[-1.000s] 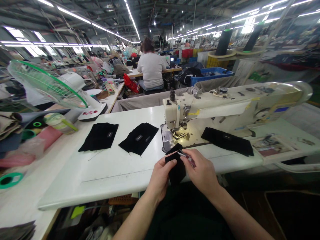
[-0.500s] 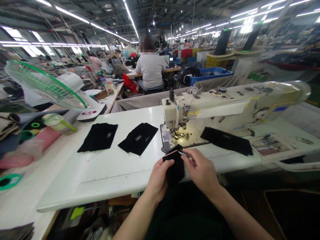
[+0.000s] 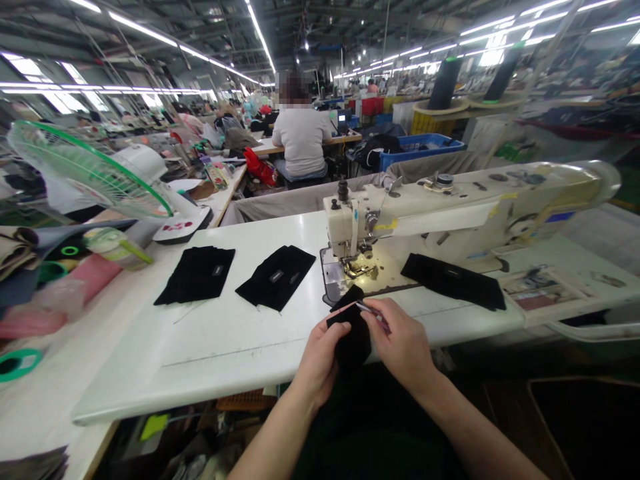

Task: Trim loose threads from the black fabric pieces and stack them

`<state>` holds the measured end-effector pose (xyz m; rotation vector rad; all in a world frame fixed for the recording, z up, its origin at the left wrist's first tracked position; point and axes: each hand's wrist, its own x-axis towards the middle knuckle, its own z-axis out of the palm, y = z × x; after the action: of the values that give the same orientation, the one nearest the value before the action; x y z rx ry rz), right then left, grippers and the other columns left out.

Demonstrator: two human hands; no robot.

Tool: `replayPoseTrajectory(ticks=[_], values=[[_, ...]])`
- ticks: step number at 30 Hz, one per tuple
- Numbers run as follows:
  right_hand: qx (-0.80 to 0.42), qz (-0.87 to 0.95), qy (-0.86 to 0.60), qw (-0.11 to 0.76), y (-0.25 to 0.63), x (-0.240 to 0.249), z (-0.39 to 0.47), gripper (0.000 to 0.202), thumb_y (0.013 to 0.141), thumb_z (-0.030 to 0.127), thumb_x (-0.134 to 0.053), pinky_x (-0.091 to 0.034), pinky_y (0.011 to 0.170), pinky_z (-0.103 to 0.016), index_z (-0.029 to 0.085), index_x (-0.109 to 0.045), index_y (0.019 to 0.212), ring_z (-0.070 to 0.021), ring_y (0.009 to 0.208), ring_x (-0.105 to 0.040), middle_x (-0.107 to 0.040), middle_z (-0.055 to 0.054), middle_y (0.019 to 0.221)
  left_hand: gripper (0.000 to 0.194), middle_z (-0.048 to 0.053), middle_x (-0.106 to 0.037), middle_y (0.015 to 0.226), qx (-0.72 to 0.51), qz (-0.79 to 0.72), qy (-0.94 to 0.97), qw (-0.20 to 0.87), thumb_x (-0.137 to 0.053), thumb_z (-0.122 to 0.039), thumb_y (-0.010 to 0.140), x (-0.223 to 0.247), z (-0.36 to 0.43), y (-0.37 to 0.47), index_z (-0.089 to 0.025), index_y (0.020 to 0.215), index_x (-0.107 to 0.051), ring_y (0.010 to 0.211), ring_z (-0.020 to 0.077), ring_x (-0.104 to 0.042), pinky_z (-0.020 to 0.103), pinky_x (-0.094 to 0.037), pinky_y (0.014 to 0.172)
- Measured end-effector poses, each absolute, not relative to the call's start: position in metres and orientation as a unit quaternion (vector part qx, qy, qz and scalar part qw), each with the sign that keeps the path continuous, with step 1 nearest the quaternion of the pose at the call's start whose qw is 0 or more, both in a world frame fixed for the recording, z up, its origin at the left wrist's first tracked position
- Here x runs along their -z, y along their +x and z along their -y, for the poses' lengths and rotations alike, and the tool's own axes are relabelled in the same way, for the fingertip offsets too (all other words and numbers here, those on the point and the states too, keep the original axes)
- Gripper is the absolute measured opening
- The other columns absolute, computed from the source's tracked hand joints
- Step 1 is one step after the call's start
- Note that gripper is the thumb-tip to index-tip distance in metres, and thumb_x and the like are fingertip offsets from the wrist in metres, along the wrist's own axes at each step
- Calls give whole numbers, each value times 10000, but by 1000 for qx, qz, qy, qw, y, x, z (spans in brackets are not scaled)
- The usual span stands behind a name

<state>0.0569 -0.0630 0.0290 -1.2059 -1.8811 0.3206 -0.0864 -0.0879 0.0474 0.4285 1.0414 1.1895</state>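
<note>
My left hand (image 3: 320,357) pinches the left edge of a small black fabric piece (image 3: 353,337) held over the table's front edge. My right hand (image 3: 403,343) grips a small metal tool, likely thread snips (image 3: 369,309), with its tip at the fabric's top edge. Just beyond them stands the white sewing machine (image 3: 450,203), its needle area (image 3: 357,267) lit. Two black fabric stacks (image 3: 197,273) (image 3: 277,275) lie to the left on the white table (image 3: 225,340). Another black stack (image 3: 453,280) rests under the machine arm.
A green-rimmed fan (image 3: 90,173) stands at the left with cloth piles and tape rolls (image 3: 15,363) near it. A person in a grey top (image 3: 301,140) sits at a far table, back turned. A blue crate (image 3: 425,147) is behind the machine.
Both hands stayed in place with the fabric; the piece has been shifted slightly between the fingers, and the view drifted a little.
</note>
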Motion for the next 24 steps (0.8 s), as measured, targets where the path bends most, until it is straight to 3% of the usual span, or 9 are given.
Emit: replayPoseTrajectory(ticks=[6,24], values=[[-125,745,-487,437,60,-29,62,185,977,256,-483,-514,752,-280,181,-633,1058,-185,867,-685,-712,-62,962,358,58,-745,793,-528,-483,170,677,-663,-180,699,-48,87,-88,-146,1049,-727,651,155,-634,263,-501,682],[-129,745,-481,444,58,-27,63,169,975,258,-496,-505,746,-279,194,-614,1077,-182,868,-677,-705,-54,969,418,80,-748,869,-531,-452,190,691,-624,-160,724,-50,88,-88,-126,1136,-689,708,178,-649,272,-497,679]])
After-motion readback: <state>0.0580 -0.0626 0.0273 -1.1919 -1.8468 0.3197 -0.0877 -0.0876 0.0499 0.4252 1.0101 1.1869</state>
